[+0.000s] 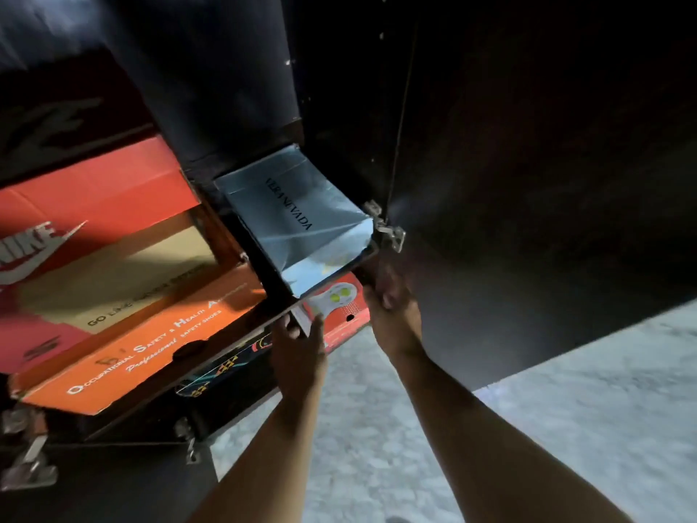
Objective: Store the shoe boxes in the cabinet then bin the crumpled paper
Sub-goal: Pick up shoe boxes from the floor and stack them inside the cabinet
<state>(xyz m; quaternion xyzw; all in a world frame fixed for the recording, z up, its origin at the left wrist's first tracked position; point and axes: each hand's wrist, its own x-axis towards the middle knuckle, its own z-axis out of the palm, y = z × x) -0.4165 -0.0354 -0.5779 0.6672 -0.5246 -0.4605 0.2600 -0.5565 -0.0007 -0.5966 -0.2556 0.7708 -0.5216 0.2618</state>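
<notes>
Gripping a red box [345, 315] at its front edge, both hands close their fingers on it: left hand [298, 349], right hand [392, 307]. It sits in the dark cabinet [528, 164] under a blue box [294, 217], beside an orange box [151, 345].

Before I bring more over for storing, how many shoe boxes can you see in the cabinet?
4, perhaps more hidden: red Nike box far left, orange safety-shoes box below it, black patterned box underneath, red box under the silver bag.

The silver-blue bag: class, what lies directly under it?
Under the silver-blue bag a red box with a white-and-green picture pokes out, gripped by both hands. The bag covers the rest of it.
</notes>
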